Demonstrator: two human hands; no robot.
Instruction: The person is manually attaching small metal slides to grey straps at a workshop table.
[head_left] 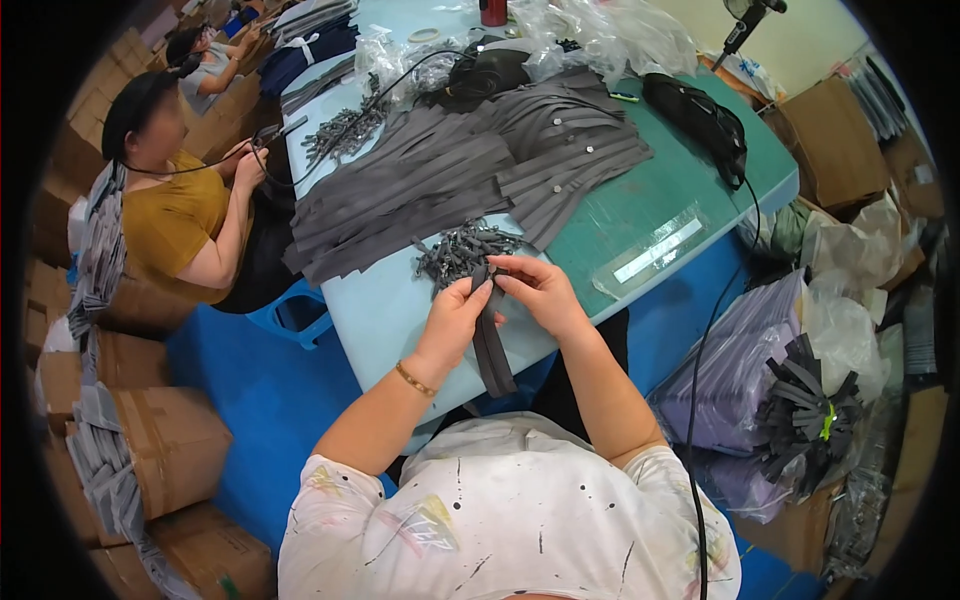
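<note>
In the head view, the left hand (450,320) and right hand (545,293) both pinch a dark grey strap (493,358) in their fingertips; it hangs near the table's (375,335) edge, beside piled small clips (455,250).

Legible text: none. Positions taken from the table (375,320). Beyond its far right edge, a white bag (752,73) bears blue printed characters, too small to read. To its right, a carton (908,192) carries a small pale label, unreadable. At its near side, the person's white shirt (520,500) shows blurred, letter-like print.
</note>
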